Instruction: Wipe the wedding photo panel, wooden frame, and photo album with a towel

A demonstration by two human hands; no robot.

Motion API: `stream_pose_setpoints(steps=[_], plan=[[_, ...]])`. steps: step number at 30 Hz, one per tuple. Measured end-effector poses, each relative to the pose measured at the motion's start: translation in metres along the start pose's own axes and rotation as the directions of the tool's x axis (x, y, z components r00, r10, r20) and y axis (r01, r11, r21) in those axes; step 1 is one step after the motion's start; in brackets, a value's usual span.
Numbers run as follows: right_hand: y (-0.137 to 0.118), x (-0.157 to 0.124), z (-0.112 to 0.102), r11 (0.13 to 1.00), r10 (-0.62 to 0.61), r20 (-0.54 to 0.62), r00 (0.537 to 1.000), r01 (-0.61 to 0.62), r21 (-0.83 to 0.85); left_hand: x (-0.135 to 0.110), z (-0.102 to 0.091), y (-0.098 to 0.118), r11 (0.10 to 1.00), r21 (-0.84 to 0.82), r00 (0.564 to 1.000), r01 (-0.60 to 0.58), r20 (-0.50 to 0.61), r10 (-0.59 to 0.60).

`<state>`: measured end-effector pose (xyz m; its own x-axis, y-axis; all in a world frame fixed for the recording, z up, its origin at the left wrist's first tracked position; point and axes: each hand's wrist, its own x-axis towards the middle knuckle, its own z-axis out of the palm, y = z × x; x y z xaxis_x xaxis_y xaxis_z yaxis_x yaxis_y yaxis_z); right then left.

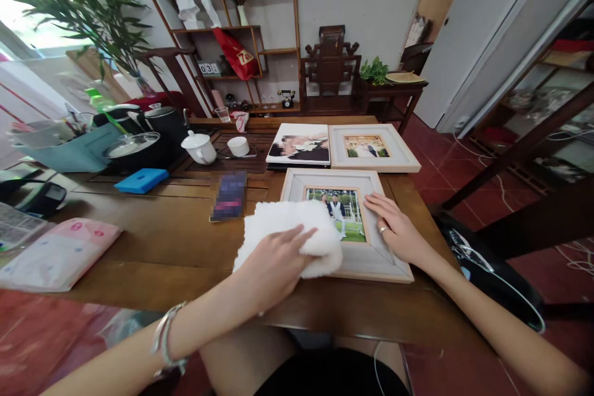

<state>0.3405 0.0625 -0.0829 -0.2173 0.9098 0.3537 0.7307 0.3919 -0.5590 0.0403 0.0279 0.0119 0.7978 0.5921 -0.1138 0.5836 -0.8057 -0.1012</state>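
A white fluffy cloth (283,219) is bunched under my left hand (278,266), whose fingers press it onto the lower left part of a picture frame (301,179). This frame lies face up at the table's front edge and has a pale, wide border with a wooden rim. Inside it is a photo (350,213) of people outdoors on grass, its left part covered by the cloth. On the frame's right border rests my right hand (394,226), fingers stretched out and lying flat, a ring on one finger.
Behind the frame lie a second framed photo (403,151) and a white-edged photo panel (301,130). To the left are a dark booklet (229,195), a blue box (142,180), a white teapot (199,147), a white cup (238,146) and a pink-white packet (65,253).
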Motion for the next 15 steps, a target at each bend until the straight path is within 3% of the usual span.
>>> stream_pose_setpoints(steps=[8,12,15], plan=[[0.005,0.0,0.001,0.999,-0.039,-0.018,0.999,0.039,0.007,0.051,0.029,-0.073,0.992,-0.029,0.974,0.12,-0.189,-0.124],[0.007,0.0,0.001,0.998,-0.05,-0.037,0.998,0.052,0.039,0.062,0.03,-0.082,0.989,-0.001,0.965,0.147,-0.22,-0.144],[0.007,0.0,0.002,0.998,-0.042,-0.033,0.999,0.043,0.036,0.06,0.026,-0.071,0.987,0.047,0.977,0.153,-0.158,-0.144]])
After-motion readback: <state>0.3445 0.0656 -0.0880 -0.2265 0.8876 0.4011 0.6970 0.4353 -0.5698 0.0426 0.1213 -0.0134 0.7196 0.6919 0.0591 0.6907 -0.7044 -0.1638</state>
